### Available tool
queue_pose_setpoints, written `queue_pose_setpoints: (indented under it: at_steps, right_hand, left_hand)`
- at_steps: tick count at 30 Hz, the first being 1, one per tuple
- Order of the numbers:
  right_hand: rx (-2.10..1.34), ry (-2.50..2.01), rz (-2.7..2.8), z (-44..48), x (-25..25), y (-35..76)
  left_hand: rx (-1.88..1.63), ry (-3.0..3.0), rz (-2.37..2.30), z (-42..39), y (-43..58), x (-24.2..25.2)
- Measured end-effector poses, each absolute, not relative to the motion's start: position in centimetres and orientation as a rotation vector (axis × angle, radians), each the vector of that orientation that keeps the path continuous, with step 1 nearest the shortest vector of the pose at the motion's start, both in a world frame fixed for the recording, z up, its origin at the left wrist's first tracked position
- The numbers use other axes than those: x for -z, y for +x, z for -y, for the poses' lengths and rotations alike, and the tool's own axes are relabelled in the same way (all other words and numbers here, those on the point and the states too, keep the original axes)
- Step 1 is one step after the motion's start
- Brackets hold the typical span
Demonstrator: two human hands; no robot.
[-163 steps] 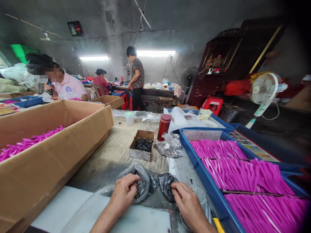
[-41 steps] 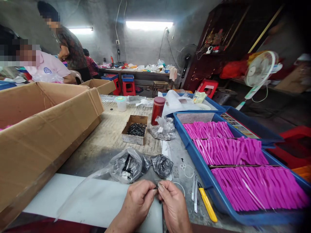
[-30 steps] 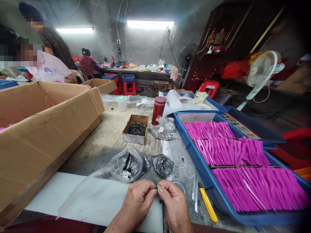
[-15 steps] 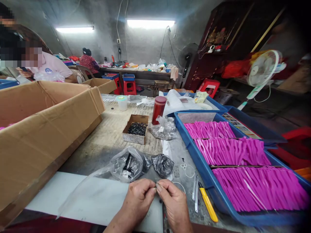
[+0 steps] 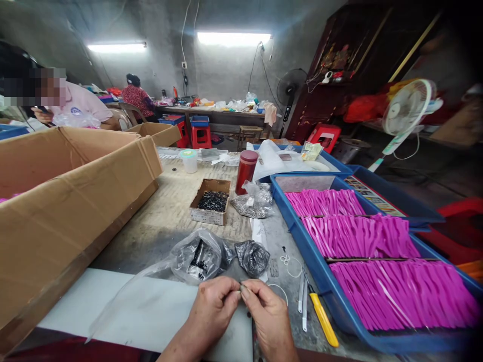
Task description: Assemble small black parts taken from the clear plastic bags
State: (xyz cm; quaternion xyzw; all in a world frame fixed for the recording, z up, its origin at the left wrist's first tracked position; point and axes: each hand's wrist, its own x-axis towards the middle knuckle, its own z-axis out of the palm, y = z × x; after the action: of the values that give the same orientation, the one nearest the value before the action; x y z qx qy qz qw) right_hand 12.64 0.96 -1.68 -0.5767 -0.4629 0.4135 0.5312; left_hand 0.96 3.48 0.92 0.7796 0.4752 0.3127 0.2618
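Note:
My left hand [image 5: 213, 309] and my right hand [image 5: 266, 311] meet at the table's near edge, fingertips pinched together on a tiny dark part that I cannot make out. Just beyond them lie a clear plastic bag [image 5: 198, 256] with small black parts and a smaller dark bag [image 5: 252, 256]. A white sheet [image 5: 151, 311] lies under my left wrist. A yellow-handled tool [image 5: 320, 317] rests to the right of my right hand.
A blue tray [image 5: 302, 246] full of magenta strips fills the right. A big cardboard box [image 5: 75, 201] stands at the left. Farther off are a small box of black parts [image 5: 211, 201], a red flask [image 5: 246, 171] and a white cup [image 5: 188, 160]. People sit at the far left.
Earlier both hands were reaching into the two plastic bags. They have since drawn back to the near edge and pinched together; over the last second they barely move. A standing person has left the view.

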Motion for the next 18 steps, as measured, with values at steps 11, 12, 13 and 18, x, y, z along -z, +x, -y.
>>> queue_pose_setpoints:
  at_steps: [11, 12, 13, 18]
  right_hand:
    - [-0.525, -1.622, 1.736, -5.3, -0.5, 17.2]
    - [-0.433, -1.689, 1.882, -5.7, -0.6, 17.2]
    - [-0.337, -1.765, 2.031, -6.1, -0.6, 17.1]
    - [-0.196, -1.860, 2.157, -7.5, 0.3, 16.1]
  left_hand:
    - [-0.875, 1.700, -1.345, -10.2, -1.6, -6.5]
    - [-0.887, 1.746, -1.400, -11.7, -1.9, -6.8]
    - [-0.894, 1.796, -1.485, -13.2, -2.1, -7.0]
    - [-0.908, 1.878, -1.646, -19.9, -2.8, -7.4]
